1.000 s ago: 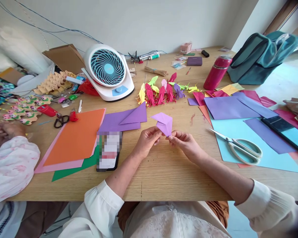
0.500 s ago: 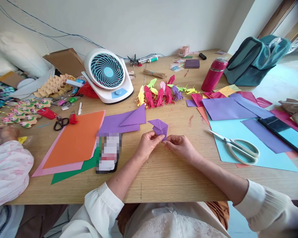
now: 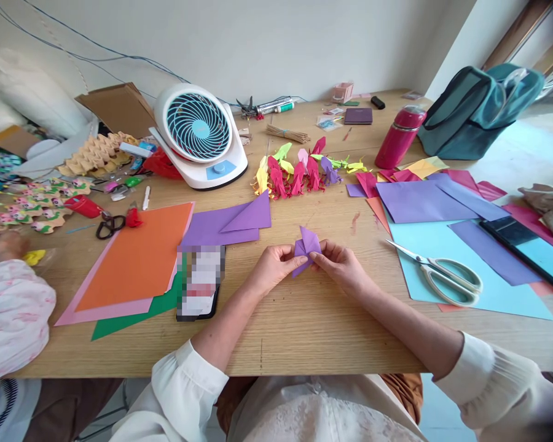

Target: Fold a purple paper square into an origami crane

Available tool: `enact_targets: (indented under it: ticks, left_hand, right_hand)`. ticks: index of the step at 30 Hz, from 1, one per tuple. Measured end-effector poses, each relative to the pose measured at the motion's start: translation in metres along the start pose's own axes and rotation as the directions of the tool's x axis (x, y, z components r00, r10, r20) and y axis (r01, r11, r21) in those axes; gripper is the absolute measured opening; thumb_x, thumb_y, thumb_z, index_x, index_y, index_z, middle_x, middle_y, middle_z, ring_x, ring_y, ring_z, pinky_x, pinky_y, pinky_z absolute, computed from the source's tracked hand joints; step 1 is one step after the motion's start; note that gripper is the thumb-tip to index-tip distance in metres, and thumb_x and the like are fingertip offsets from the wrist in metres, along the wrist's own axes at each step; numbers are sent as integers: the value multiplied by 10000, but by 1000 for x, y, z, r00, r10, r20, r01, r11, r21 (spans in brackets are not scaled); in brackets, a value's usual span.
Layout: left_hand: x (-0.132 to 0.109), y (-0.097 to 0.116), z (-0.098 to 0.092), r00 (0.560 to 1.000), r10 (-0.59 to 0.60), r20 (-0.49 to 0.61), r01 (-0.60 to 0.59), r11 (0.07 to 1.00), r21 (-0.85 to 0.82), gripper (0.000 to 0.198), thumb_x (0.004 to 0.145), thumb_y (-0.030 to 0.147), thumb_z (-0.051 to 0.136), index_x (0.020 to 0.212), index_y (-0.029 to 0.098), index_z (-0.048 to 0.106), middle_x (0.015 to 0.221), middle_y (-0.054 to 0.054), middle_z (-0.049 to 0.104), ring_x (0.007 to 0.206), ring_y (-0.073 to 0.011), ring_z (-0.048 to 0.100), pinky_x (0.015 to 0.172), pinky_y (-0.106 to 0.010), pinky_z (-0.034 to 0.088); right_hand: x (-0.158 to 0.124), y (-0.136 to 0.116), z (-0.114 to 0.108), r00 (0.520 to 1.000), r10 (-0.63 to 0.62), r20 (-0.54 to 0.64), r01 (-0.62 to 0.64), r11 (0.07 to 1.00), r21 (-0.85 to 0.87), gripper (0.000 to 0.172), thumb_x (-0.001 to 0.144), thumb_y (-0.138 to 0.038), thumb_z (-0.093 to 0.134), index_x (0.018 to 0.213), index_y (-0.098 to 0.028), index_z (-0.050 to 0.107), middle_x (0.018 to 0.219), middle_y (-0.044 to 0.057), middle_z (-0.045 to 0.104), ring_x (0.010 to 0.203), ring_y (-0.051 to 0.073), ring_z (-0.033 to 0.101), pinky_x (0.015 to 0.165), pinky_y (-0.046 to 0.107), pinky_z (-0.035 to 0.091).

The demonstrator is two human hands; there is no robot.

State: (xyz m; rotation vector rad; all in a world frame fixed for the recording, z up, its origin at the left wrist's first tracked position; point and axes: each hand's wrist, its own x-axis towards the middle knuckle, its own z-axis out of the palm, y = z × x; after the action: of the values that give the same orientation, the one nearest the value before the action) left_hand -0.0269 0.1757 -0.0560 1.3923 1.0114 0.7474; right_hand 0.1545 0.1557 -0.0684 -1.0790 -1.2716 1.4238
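A small folded purple paper piece (image 3: 306, 246) is held just above the wooden table (image 3: 304, 325), in front of me. My left hand (image 3: 273, 268) pinches its left side. My right hand (image 3: 341, 265) pinches its right side, fingers closed on the fold. Both hands meet at the paper. A larger folded purple sheet (image 3: 228, 223) lies flat to the left of the hands. A row of finished paper figures (image 3: 299, 170) in red, yellow, pink and purple lies farther back.
White scissors (image 3: 445, 274) rest on a light blue sheet (image 3: 465, 258) at right, among purple sheets (image 3: 419, 199). Orange paper (image 3: 136, 258) and a phone (image 3: 200, 282) lie left. A desk fan (image 3: 198, 135), red bottle (image 3: 400, 135) and teal bag (image 3: 479, 107) stand behind. Another person's sleeve (image 3: 9, 319) is far left.
The purple piece has been folded smaller and narrower between my hands. Both hands have closed in toward each other around it.
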Motion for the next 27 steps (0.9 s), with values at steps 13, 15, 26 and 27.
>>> enact_targets:
  ticks: [13, 15, 26, 27]
  left_hand:
    - [-1, -3, -9, 997, 3, 82, -26, 958, 285, 433, 806, 433, 682, 567, 173, 432, 573, 62, 313, 553, -82, 287, 544, -242, 186]
    - [-1, -2, -11, 993, -11, 119, -25, 955, 295, 422, 826, 425, 660, 574, 175, 432, 578, 60, 316, 559, -86, 297, 545, -243, 197]
    - [-25, 10, -3, 999, 8, 38, -25, 879, 476, 142, 814, 184, 683, 902, 202, 573, 734, 40, 602, 675, -132, 560, 643, -245, 397]
    - [-30, 9, 1, 999, 17, 32, -31, 849, 527, 160, 819, 164, 679, 907, 209, 552, 730, 43, 601, 677, -138, 570, 645, -252, 402]
  right_hand:
    - [1, -14, -16, 989, -137, -50, 132, 987, -93, 382, 824, -511, 710, 1040, -202, 649, 900, 32, 626, 774, 153, 556, 701, 296, 450]
    - [1, -18, -18, 991, -130, -22, 127, 988, -84, 351, 811, -524, 720, 919, -199, 638, 832, 25, 623, 747, 153, 555, 690, 298, 448]
    - [-6, -16, -35, 942, -23, 336, 127, 948, -290, 179, 848, -330, 693, 959, -189, 690, 868, 29, 713, 709, 136, 613, 653, 263, 475]
    - [-8, -16, -36, 928, -22, 372, 164, 920, -355, 128, 855, -272, 668, 949, -192, 701, 879, 26, 718, 729, 137, 625, 665, 259, 477]
